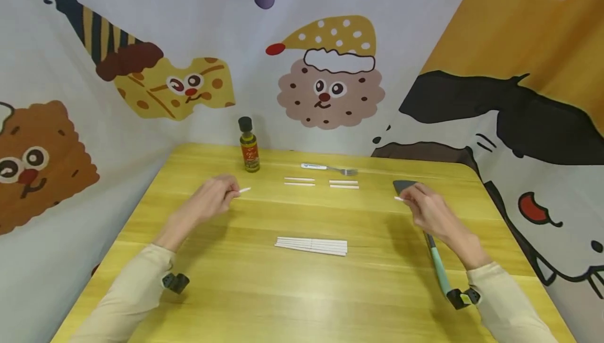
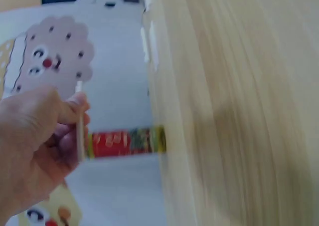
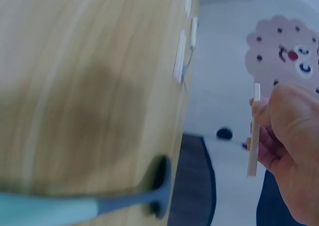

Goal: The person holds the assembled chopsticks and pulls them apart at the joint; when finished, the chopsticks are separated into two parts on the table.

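Observation:
My left hand (image 1: 214, 195) pinches a short white stick (image 2: 80, 131) between thumb and fingers, raised over the table's left side. In the head view only the tip of that stick shows past the fingers. Over on the right, my right hand (image 1: 430, 211) pinches a similar white stick (image 3: 253, 143), held above a spatula (image 1: 440, 267) with a mint handle and dark head. Toward the back lie two pairs of white sticks, a left pair (image 1: 299, 184) and a right pair (image 1: 344, 186). Several longer-looking white sticks (image 1: 311, 245) lie side by side in the middle.
A small bottle (image 1: 250, 153) with a black cap and red label stands at the back left of the wooden table (image 1: 302, 301). Behind the stick pairs lies a fork (image 1: 325, 168) with a white handle. A printed cloth (image 1: 212, 33) hangs along the table's far edge.

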`<control>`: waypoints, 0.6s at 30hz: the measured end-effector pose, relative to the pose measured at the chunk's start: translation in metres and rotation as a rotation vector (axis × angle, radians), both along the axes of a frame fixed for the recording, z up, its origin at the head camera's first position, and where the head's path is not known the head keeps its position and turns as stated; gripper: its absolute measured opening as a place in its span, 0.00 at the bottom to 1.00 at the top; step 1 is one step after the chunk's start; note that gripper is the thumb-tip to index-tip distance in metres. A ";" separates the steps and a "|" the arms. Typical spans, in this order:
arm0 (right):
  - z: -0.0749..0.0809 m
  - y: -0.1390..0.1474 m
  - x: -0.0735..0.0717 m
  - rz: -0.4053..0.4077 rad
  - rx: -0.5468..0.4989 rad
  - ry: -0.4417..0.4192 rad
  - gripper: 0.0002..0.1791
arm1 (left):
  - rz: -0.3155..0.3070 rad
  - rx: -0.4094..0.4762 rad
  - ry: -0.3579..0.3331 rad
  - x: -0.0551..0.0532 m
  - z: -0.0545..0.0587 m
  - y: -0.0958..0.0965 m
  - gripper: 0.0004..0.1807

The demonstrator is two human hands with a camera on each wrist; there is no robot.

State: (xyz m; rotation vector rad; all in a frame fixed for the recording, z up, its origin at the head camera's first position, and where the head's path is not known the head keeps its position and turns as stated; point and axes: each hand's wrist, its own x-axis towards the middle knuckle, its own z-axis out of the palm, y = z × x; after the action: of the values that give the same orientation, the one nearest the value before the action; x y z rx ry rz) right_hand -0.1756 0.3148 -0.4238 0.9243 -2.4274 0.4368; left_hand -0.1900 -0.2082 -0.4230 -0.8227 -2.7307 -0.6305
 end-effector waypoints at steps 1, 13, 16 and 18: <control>0.004 -0.003 -0.002 0.000 0.006 -0.007 0.12 | -0.012 -0.006 0.037 -0.004 0.002 0.005 0.04; -0.011 -0.037 -0.026 -0.001 0.003 -0.078 0.07 | -0.039 -0.035 -0.014 -0.029 -0.003 0.051 0.02; -0.014 -0.047 -0.035 0.013 0.000 -0.098 0.06 | -0.035 -0.029 -0.064 -0.038 -0.007 0.061 0.04; -0.017 -0.053 -0.041 0.022 0.000 -0.108 0.05 | -0.040 -0.017 -0.093 -0.045 -0.011 0.068 0.05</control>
State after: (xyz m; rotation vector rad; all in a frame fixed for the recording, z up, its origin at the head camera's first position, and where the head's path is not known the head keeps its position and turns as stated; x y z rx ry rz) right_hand -0.2165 0.2618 -0.4407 0.9509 -2.5162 0.5060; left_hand -0.2352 -0.1404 -0.4344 -0.8749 -2.8128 -0.6710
